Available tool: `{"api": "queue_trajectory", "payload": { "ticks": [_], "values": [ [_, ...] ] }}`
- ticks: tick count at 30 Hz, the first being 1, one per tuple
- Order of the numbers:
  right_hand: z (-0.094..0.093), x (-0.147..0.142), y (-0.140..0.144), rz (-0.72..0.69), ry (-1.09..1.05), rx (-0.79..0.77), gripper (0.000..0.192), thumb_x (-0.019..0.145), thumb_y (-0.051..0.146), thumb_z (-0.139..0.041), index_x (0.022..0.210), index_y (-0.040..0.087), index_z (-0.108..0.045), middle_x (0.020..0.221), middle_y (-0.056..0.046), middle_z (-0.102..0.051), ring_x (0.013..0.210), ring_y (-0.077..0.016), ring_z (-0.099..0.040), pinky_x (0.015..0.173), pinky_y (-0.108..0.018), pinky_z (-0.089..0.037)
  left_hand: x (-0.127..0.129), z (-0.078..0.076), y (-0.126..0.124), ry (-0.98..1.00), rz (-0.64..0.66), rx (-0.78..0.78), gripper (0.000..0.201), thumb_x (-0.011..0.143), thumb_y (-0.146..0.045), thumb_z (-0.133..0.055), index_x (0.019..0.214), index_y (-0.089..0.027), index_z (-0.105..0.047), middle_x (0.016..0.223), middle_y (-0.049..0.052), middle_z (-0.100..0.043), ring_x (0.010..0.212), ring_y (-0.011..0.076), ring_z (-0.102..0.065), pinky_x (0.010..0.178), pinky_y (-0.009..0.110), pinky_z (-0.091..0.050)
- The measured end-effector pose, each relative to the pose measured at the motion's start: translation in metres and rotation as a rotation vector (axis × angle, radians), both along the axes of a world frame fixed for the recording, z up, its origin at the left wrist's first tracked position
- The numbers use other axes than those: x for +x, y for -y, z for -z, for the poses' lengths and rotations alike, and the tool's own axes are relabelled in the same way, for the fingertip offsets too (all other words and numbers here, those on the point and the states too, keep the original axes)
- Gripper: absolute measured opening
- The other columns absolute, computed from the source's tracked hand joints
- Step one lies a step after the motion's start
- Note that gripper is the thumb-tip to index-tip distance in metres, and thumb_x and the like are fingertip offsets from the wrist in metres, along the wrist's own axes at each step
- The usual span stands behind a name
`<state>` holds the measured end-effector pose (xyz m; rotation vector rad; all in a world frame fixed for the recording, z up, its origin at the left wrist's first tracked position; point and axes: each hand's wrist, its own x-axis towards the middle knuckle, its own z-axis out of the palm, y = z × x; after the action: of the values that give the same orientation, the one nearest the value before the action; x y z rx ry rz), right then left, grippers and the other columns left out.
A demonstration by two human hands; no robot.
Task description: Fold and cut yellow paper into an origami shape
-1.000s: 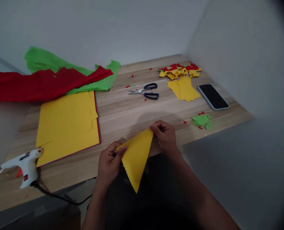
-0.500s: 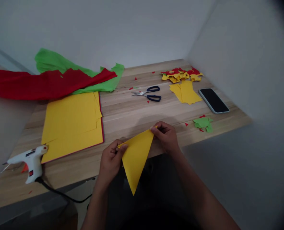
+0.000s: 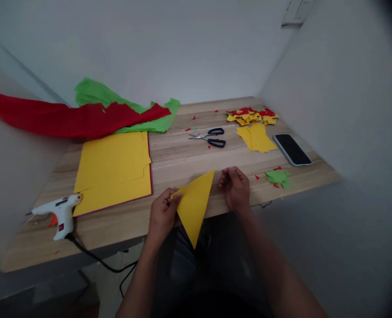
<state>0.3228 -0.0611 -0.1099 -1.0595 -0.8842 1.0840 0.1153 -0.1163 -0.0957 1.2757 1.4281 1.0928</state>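
A yellow paper triangle (image 3: 195, 198) hangs over the front edge of the table, one point downward. My left hand (image 3: 163, 212) pinches its left corner between thumb and fingers. Just right of the triangle's upper right corner is my right hand (image 3: 236, 189), apart from the paper. Its fingers are curled in loosely, and I see nothing in them. Beyond the hands, scissors (image 3: 208, 138) with dark blue handles lie with their blades slightly spread. Farther right are several cut yellow paper pieces (image 3: 256, 138).
Yellow sheets (image 3: 113, 170) lie at left, beside a white glue gun (image 3: 62, 212) with a black cord. Red crepe paper (image 3: 80, 119) and green crepe paper (image 3: 96, 90) lie behind. At right are a phone (image 3: 292, 149), colored scraps (image 3: 250, 115) and green scraps (image 3: 278, 177).
My right hand has let go of the triangle's upper right corner and moved slightly right. My left hand still holds the other corner. The camera view has shifted, moving the table in the picture.
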Motion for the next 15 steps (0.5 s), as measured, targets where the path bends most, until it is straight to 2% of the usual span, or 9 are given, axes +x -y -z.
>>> {"api": "queue_trajectory", "payload": {
  "ticks": [3, 5, 7, 15],
  "values": [
    [-0.003, -0.005, 0.001, -0.125, 0.107, 0.003, 0.034, 0.084, 0.054, -0.061, 0.09, 0.021, -0.066, 0.066, 0.002, -0.058, 0.057, -0.0133, -0.051, 0.052, -0.025, -0.042, 0.007, 0.0, -0.005, -0.016, -0.02, 0.064, 0.032, 0.09, -0.046, -0.057, 0.073, -0.019, -0.055, 0.058, -0.005, -0.046, 0.054, 0.0107, -0.038, 0.049, 0.022, -0.027],
    [-0.005, -0.009, 0.003, -0.222, 0.195, 0.003, 0.032, 0.075, 0.05, -0.072, 0.08, 0.019, -0.068, 0.065, 0.001, -0.06, 0.058, -0.0145, -0.053, 0.053, -0.026, -0.043, 0.012, 0.0, -0.011, -0.014, -0.024, 0.103, 0.032, 0.089, -0.046, -0.057, 0.072, -0.019, -0.056, 0.058, -0.005, -0.046, 0.054, 0.011, -0.038, 0.049, 0.022, -0.027],
    [-0.005, -0.012, 0.004, -0.289, 0.276, 0.003, 0.032, 0.072, 0.048, -0.075, 0.069, 0.017, -0.067, 0.064, -0.001, -0.062, 0.058, -0.0158, -0.054, 0.054, -0.027, -0.042, 0.017, -0.001, -0.018, -0.001, -0.026, 0.134, 0.033, 0.09, -0.047, -0.055, 0.072, -0.019, -0.055, 0.057, -0.005, -0.045, 0.053, 0.0113, -0.038, 0.049, 0.023, -0.028],
    [-0.006, -0.013, 0.004, -0.218, 0.425, 0.032, 0.039, 0.082, 0.052, -0.061, 0.059, 0.02, -0.054, 0.057, 0.002, -0.049, 0.055, -0.0131, -0.042, 0.052, -0.026, -0.035, 0.02, -0.003, -0.032, 0.036, -0.034, 0.194, 0.033, 0.089, -0.046, -0.055, 0.071, -0.018, -0.057, 0.059, -0.004, -0.05, 0.056, 0.0124, -0.043, 0.052, 0.023, -0.032]
  ]
}}
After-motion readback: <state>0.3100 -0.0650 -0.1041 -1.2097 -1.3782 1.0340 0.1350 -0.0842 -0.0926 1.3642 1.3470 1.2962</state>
